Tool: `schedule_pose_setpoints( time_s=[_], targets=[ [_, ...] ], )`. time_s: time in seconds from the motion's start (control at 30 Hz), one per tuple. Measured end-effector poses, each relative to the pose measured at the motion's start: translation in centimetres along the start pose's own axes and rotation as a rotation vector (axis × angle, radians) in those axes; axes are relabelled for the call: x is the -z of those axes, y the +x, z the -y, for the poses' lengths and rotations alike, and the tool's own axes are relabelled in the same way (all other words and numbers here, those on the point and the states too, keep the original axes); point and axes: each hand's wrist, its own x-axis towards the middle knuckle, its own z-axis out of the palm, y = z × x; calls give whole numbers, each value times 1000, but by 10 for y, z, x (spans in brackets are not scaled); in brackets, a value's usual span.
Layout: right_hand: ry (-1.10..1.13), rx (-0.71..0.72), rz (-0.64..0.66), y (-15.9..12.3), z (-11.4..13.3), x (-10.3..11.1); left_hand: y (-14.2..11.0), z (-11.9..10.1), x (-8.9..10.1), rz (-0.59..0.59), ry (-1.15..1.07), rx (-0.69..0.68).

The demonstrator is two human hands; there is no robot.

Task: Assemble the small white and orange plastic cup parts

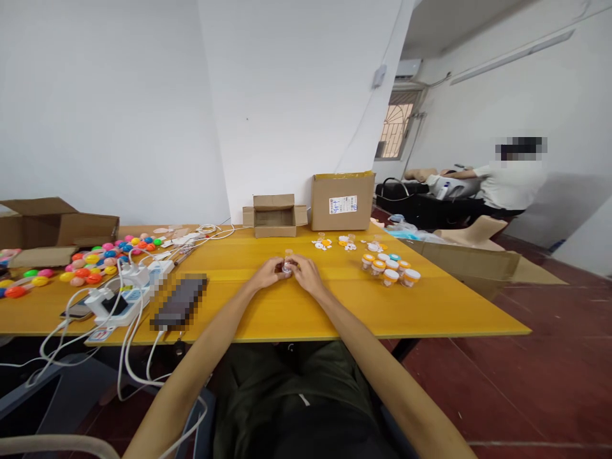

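Note:
My left hand (269, 272) and my right hand (306, 272) meet at the middle of the yellow table (430, 306). Both pinch a small clear container (287, 263) held between the fingertips; its details are too small to read. To the right stands a cluster of small clear jars with orange and teal lids (391, 268). Beyond the hands lie a few small white and orange toy pieces (345, 242).
Two open cardboard boxes (274, 215) (342, 201) stand at the table's far edge. Many coloured balls (95, 261), a power strip with chargers and white cables (122, 294) and a dark phone (179, 303) crowd the left. Another person (509, 185) sits at the far right.

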Motion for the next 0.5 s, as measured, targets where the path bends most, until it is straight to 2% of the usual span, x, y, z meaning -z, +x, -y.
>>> schedule_pose_setpoints(
  time_s=[0.5],
  targets=[
    [-9,-79,-10,1,-2,-2,-1,-4,-1,-11,-12,22]
  ],
)
